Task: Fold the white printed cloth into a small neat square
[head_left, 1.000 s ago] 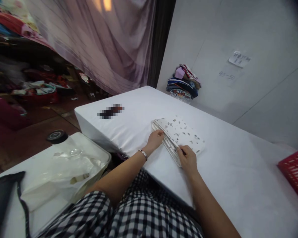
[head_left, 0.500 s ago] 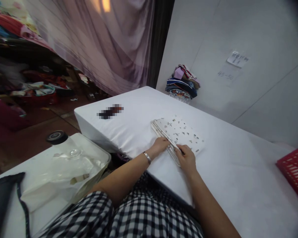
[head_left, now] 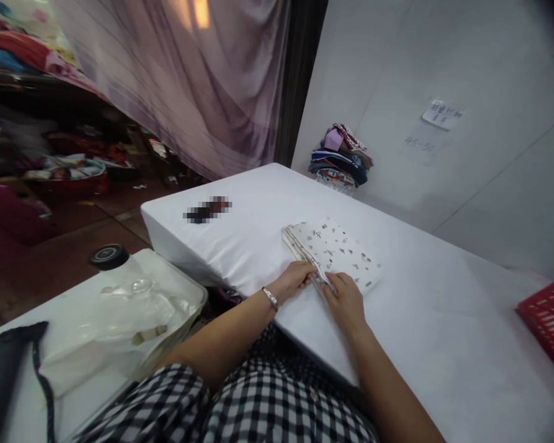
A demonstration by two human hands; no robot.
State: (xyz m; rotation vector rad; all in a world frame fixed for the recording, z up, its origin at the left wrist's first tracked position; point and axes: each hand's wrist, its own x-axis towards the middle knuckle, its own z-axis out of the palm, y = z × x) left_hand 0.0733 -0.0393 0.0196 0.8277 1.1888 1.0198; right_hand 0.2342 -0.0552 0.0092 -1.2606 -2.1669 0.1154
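A folded white cloth (head_left: 344, 249) with small grey and brown prints lies on the white-covered table (head_left: 425, 332). Its layered near edge faces me. My left hand (head_left: 298, 278), with a silver bracelet at the wrist, pinches that edge near its middle. Just to the right, my right hand (head_left: 344, 298) grips the same edge close to its near corner. The fingers of both hands are closed on the fabric, and some fingertips are hidden by the layers.
A blurred-out dark object (head_left: 207, 210) lies at the table's far left. A red plastic basket (head_left: 547, 320) stands at the right edge. Folded clothes (head_left: 339, 157) are stacked by the wall. On my left is a white side table with a clear plastic bag (head_left: 133, 301) and a black-lidded container (head_left: 109, 256).
My right hand has shifted slightly left and closer to my left hand along the cloth's edge. The edge between them is now bent up a little. The cloth lies in the same place.
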